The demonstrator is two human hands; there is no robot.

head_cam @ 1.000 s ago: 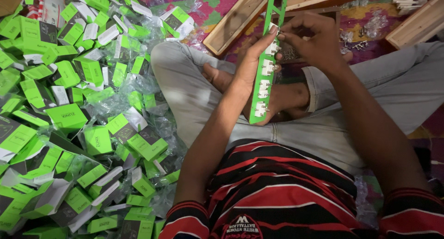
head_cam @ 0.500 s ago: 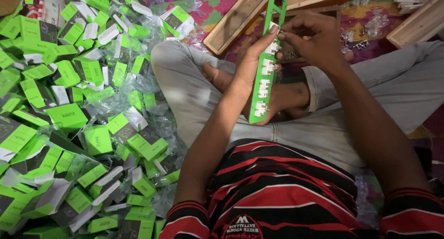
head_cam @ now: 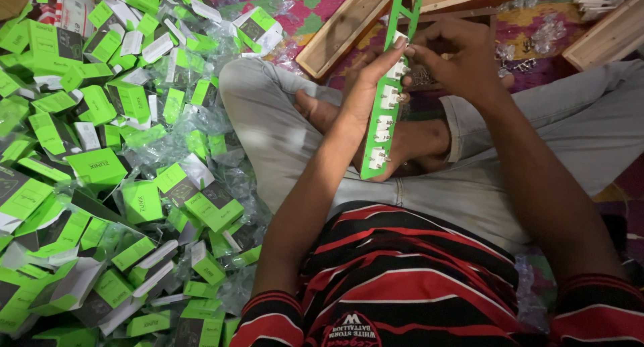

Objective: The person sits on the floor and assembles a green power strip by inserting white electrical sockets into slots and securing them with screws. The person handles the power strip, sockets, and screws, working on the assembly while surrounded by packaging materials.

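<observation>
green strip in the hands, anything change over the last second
Almost nothing. The left hand still holds the long green strip upright over the lap, and the right hand stays pinched at its upper part, fingers shifting only slightly. The pile of green boxes and the wooden trays lie as before.

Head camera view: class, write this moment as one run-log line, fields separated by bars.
left hand: holds green strip upright | right hand: fingertips at strip's white pieces | beside: green boxes pile | behind: wooden trays
</observation>
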